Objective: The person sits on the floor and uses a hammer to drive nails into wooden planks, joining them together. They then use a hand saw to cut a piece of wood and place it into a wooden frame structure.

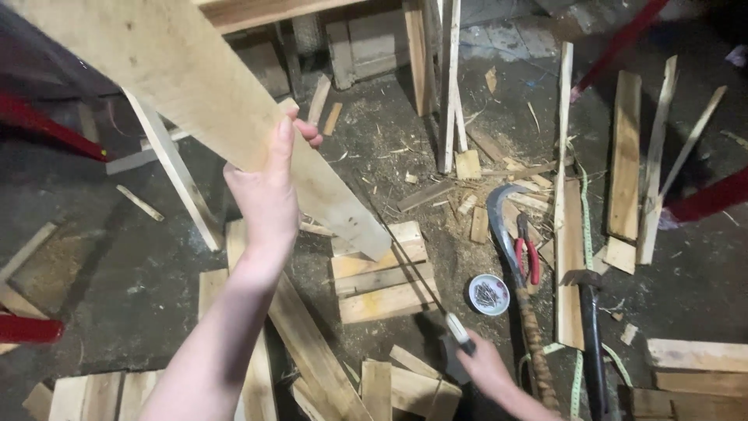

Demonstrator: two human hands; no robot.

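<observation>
- A person looks down at a dirty workshop floor (pixel 117 265) strewn with offcuts and sawdust.
- The left hand (pixel 269 195) is raised and wrapped around the edge of a long pale wooden plank (pixel 179 74), fingers over the far side; the plank slopes down so its lower end rests on a small stack of boards (pixel 382 284).
- The right hand (pixel 483 366), low and near the body, is closed around the handle of a thin hand saw (pixel 413 269) whose blade runs up toward the plank's lower end.
- To cut well, it seems wise to keep the plank braced firmly on the stack and the blade clear of the gripping fingers.
- A small round white dish (pixel 488 294) sits on the floor right of the stack, holding dark nails.
- Beside it lie a curved sickle (pixel 506 234), red-handled pliers (pixel 528 253) and a hammer (pixel 590 327).
</observation>
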